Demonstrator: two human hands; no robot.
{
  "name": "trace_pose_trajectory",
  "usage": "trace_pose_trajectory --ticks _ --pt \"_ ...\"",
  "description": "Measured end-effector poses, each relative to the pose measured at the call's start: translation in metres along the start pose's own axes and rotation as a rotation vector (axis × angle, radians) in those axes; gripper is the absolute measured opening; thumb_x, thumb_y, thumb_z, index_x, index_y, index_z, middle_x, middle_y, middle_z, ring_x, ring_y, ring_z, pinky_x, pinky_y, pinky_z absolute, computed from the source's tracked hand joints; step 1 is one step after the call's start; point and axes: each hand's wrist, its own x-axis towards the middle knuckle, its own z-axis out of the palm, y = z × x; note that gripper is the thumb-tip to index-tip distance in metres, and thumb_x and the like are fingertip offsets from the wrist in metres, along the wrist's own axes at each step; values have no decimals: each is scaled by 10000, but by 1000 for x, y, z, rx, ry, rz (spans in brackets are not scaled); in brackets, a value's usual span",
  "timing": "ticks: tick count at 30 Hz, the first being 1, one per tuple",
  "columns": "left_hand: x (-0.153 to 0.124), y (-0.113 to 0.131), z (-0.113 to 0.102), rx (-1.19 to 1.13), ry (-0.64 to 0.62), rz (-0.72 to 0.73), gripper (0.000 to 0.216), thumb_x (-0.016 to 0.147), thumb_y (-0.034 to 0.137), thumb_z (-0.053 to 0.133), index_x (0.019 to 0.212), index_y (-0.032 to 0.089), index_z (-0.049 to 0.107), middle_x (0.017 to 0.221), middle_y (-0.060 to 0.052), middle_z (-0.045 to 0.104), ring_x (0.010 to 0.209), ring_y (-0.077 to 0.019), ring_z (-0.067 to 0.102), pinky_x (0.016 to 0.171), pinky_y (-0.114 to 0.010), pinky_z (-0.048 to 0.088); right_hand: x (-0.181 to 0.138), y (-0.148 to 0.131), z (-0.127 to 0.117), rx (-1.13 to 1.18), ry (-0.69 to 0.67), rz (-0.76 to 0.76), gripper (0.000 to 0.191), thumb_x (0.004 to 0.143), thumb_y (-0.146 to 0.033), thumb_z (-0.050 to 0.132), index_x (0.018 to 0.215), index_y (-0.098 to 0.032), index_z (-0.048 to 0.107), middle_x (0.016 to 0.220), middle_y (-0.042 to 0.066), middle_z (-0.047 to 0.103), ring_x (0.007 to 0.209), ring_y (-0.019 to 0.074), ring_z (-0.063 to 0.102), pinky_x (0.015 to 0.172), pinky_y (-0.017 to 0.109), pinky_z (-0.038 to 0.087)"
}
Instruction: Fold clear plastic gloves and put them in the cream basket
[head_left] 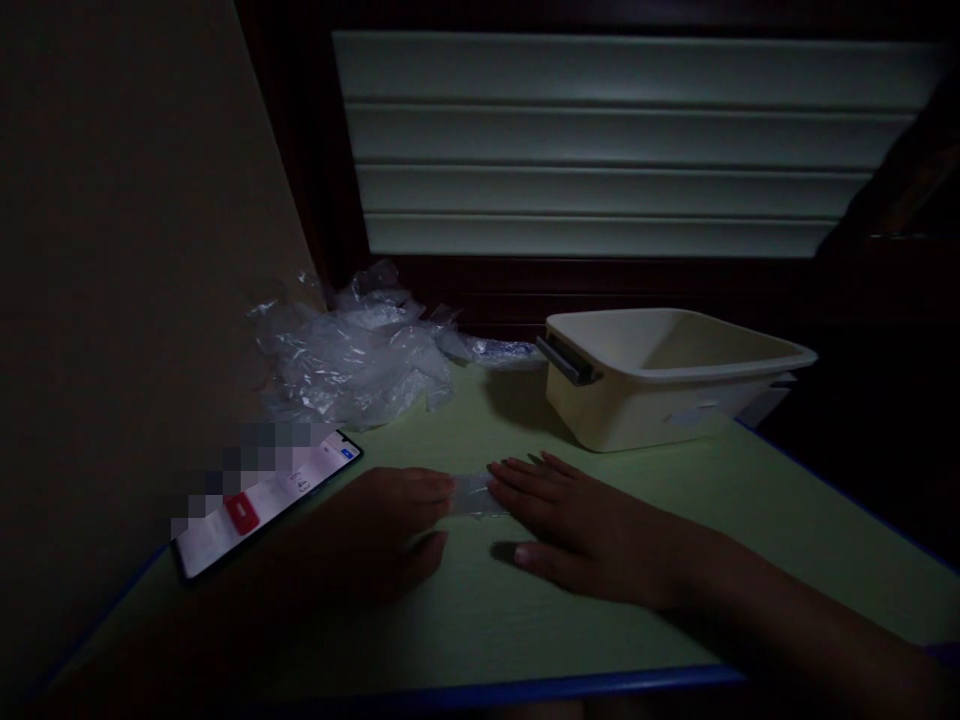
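Observation:
Between my hands a small clear plastic piece (478, 494), like a flattened bag, lies on the pale green table (487, 610). My left hand (401, 515) touches its left end with the fingertips, fingers side by side and thumb held apart below. At the right end, my right hand (559, 515) lies palm down with fingers stretched, the fingertips on the plastic and the thumb spread toward me. Neither hand grips anything. The fingertips partly hide both ends of the plastic, and dim light blurs its detail.
A crumpled heap of clear plastic bags (360, 355) sits at the back left. A lit phone (262, 505) lies by the left edge. Back right stands a cream plastic bin (637, 405) with a grey handle. Blue edging (570, 690) borders the table; white slats (600, 140) rise behind.

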Motion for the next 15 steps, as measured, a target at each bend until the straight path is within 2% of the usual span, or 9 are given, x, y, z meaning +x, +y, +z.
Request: trace_pose_trajectory --ticks 3,5,10,15 --pt "-2 0 -1 -21 -11 -4 234 787 171 475 970 149 620 1076 -87 644 994 -186 593 865 -304 472 6 -7 -8 -34 126 3 530 925 -415 323 1345 -98 380 1389 163 369 1287 248 319 1074 451 197" --pt "-1 -1 -1 -43 -30 10 239 784 175 491 979 151 626 1093 -97 638 1006 -194 591 868 -315 474 11 -17 -8 -56 171 22 550 929 -407 303 1356 -64 351 1394 181 354 1293 246 306 1072 420 217" --pt "3 -4 -4 -119 -115 -8 289 789 228 526 1048 152 631 1164 -104 605 1103 -203 542 938 -325 431 27 -37 16 -30 114 94 714 900 -512 284 1372 24 259 1420 257 228 1321 315 195 1065 444 210" --pt "4 -13 -8 -255 -256 -138 316 832 307 516 1110 197 617 1269 -78 517 1178 -195 481 984 -340 381 26 -31 30 -13 80 111 728 896 -532 264 1386 6 224 1436 236 183 1336 288 137 1080 438 161"
